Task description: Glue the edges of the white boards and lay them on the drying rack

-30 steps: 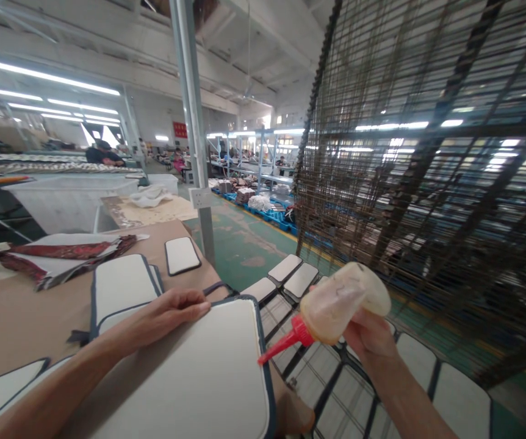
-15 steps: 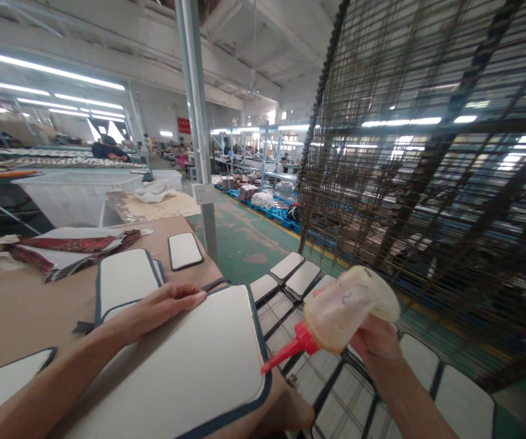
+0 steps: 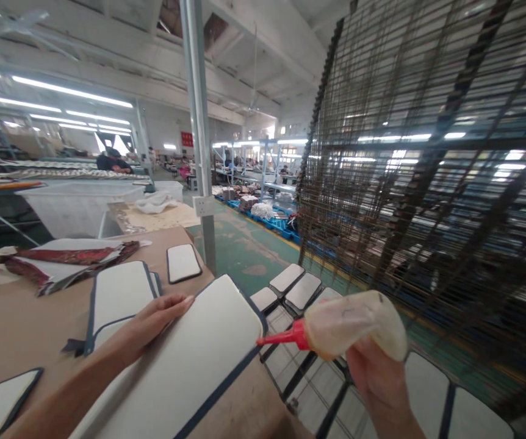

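My left hand (image 3: 151, 320) lies flat with fingers together on the far left corner of a large white panel edged in dark blue (image 3: 190, 366), pressing it onto the brown table (image 3: 11, 329). My right hand (image 3: 375, 378) grips a translucent squeeze bottle (image 3: 354, 323) with a red nozzle. The nozzle tip points left at the panel's right edge, just off it. More white panels with blue edging (image 3: 121, 289) lie beyond my left hand, and a small one (image 3: 183, 263) sits near the table's far corner.
A wire rack (image 3: 318, 366) at the right of the table carries several white panels (image 3: 302, 291). A tall mesh rack (image 3: 428, 152) stands behind it. A steel post (image 3: 201, 134) rises past the table corner. Red patterned fabric pieces (image 3: 61, 259) lie far left. People work in the distance.
The large panel has turned, its right edge now running diagonally. The bottle has tipped closer to level and its nozzle sits higher along that edge. The view has shifted slightly.
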Demonstrator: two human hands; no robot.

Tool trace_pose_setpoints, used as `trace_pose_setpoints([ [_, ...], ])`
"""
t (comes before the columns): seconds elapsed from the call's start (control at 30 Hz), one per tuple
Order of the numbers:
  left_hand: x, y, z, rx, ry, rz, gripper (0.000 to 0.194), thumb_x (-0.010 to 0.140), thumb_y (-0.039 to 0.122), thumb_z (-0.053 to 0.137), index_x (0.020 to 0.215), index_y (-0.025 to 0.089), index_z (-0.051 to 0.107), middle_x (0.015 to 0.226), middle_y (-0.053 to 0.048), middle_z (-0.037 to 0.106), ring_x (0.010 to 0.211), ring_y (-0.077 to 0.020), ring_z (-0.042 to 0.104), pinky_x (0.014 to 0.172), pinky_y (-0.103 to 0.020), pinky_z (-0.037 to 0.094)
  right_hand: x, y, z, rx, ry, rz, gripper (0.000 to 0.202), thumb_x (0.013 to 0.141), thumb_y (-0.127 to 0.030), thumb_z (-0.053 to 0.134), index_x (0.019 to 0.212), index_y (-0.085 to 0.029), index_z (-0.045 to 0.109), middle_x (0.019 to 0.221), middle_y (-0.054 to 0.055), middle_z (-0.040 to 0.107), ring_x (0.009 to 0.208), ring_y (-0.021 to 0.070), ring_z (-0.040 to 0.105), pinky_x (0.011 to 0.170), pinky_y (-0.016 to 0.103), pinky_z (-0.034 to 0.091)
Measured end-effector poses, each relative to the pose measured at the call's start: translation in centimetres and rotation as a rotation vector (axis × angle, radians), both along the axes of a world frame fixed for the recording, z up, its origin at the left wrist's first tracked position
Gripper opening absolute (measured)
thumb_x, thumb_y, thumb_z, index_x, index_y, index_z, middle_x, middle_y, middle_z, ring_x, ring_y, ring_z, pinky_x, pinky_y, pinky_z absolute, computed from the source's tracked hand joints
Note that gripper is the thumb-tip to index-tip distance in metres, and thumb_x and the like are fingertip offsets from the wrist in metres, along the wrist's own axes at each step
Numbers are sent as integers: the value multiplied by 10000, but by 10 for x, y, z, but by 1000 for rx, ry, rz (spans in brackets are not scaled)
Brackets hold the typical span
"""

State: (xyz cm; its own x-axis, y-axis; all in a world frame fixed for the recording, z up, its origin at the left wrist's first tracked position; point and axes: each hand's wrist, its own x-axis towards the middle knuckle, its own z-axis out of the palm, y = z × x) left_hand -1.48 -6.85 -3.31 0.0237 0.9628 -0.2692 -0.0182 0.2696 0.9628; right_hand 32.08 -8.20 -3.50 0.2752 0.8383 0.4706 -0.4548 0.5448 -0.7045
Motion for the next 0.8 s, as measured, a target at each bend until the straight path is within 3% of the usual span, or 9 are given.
trace_pose_setpoints([
  [0.27,23,-2,-13,-1,-181,129,412,571,471,815,753,181,584,585,22,644,521,-144,579,465,-208,414,-11,9,7,72,56,-103,330,641,-269,840,948,-263,719,842,12,721,760,182,677,722,253,567],
  [0.47,32,-4,-29,11,-272,135,430,565,569,790,721,210,613,633,14,688,587,-178,616,533,-246,459,-13,25,15,81,38,-90,319,611,-258,843,904,-240,719,791,12,716,724,188,664,676,273,570],
  [0.63,30,-9,-39,-23,-297,94,396,648,509,765,841,182,651,712,-25,722,677,-204,670,594,-259,493,-14,35,15,50,2,-35,305,577,-269,860,848,-226,727,739,-1,707,652,171,650,611,244,563],
  [0.8,26,-14,-40,-34,-317,127,367,652,479,771,805,171,644,708,-32,726,653,-196,668,587,-259,502,-16,36,7,5,-30,19,326,584,-281,855,874,-215,722,792,17,723,674,192,660,626,277,567],
])
